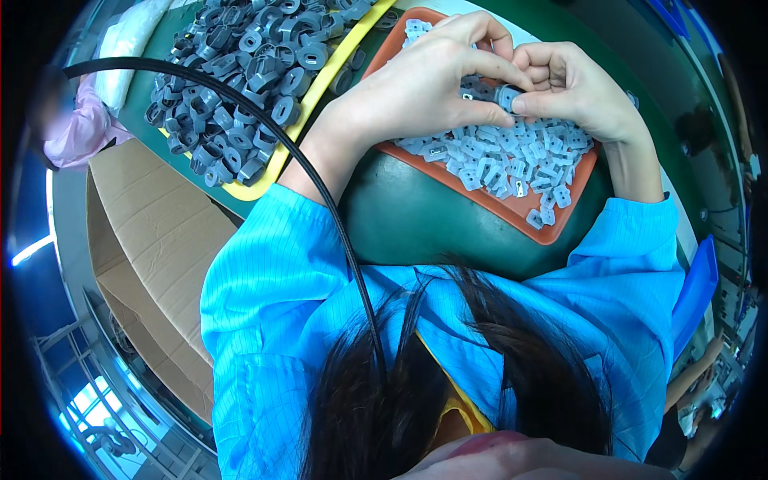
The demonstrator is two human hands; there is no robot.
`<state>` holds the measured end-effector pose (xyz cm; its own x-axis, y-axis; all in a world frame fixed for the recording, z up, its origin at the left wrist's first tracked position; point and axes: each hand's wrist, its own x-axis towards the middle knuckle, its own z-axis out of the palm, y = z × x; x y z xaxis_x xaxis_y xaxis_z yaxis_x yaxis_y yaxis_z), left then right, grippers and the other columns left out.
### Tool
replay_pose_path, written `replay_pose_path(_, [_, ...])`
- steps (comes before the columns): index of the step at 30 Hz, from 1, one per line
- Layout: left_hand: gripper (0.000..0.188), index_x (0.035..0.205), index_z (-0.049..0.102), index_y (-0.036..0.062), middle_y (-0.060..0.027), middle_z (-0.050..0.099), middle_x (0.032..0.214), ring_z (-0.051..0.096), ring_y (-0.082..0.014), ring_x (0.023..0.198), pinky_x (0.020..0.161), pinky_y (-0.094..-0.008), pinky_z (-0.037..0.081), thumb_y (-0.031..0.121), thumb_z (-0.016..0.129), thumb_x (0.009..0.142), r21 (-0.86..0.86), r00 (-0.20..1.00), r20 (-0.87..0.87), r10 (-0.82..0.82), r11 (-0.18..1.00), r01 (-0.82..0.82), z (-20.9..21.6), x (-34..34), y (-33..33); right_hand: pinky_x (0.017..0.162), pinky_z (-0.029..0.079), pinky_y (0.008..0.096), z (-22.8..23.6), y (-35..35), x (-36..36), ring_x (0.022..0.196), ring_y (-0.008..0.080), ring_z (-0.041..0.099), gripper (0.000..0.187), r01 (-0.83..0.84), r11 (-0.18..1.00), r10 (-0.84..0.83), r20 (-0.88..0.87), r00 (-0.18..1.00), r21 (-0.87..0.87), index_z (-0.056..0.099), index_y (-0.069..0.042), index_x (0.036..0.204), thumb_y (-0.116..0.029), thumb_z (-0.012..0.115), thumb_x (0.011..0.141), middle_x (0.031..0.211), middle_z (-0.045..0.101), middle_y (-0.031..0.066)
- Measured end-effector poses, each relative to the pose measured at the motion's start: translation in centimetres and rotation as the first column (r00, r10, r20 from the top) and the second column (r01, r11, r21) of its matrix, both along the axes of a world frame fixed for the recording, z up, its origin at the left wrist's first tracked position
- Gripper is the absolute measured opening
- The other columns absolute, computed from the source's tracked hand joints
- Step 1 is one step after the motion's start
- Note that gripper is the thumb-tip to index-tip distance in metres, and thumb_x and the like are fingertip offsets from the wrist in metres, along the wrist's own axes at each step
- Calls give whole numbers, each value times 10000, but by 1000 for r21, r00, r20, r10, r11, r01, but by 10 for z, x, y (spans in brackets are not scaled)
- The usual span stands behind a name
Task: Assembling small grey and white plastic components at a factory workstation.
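Observation:
A small grey plastic part [506, 98] sits between my two hands, above the orange tray [546, 234]. My left hand [436, 84] reaches in from the left, its thumb and a fingertip closed about the part. On the other side, my right hand [580, 92] pinches it with the thumb against curled fingers. My fingers partly cover the part, so its full shape is hidden. Another dark grey piece [478, 90] shows behind the left fingers; I cannot tell whether it is held. Beneath the hands, many small translucent white plastic pieces [472, 156] fill the tray.
A yellow-rimmed tray [318, 90] heaped with grey plastic parts [232, 76] lies at the left. A black cable [324, 188] arches across the view. Below left stands an open cardboard box [152, 240]. Another person's pink sleeve [76, 132] shows at far left, and a blue bin [698, 288] at right.

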<state>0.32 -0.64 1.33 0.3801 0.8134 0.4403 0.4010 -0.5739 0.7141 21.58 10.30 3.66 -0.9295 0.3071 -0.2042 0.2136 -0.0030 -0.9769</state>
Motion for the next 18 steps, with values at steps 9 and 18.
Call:
replay_pose_path(9, [438,1228,702,68,-139,576,1086,602,-304,995,839,-383,519,80,827,808,315,909,82,409,854,-413,5,23,6,856,500,235,-25,20,2,958,56,646,290,275,940,-328,-313,892,-203,660,-37,1242,-99,682,960,1058,703,8])
replay_pose_path(18, [358,1149,717,19,-219,663,1159,618,-406,1148,1009,-457,495,-19,548,836,405,510,-439,740,670,-623,33,-69,68,879,485,252,-64,84,31,967,90,659,333,619,632,-590,-228,774,466,692,-35,1215,-218,745,942,1014,724,19])
